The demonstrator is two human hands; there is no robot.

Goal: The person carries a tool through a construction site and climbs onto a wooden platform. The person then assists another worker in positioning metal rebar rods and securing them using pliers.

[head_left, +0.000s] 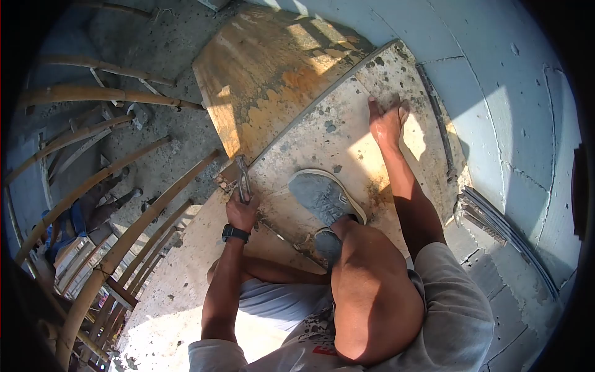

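Observation:
My left hand [242,212] is closed around a slim, shiny metal tool that looks like a hammer [243,176]. The tool's upper end lies by the lower corner of a stained plywood panel [297,146], beside a small reddish-brown block [225,176]. My right hand [388,123] leans on this panel's upper right part, thumb spread from the fingers and nothing visible in it; some fingertips are in shadow. My grey shoe [325,197] stands on the panel between my hands.
Another plywood panel [273,68] adjoins the far edge. Bamboo poles [136,214] rise on the left over a drop, where a person [77,217] is partly visible below. A grey block wall [496,111] is on the right, with a bundle of thin dark strips [511,232] at its foot.

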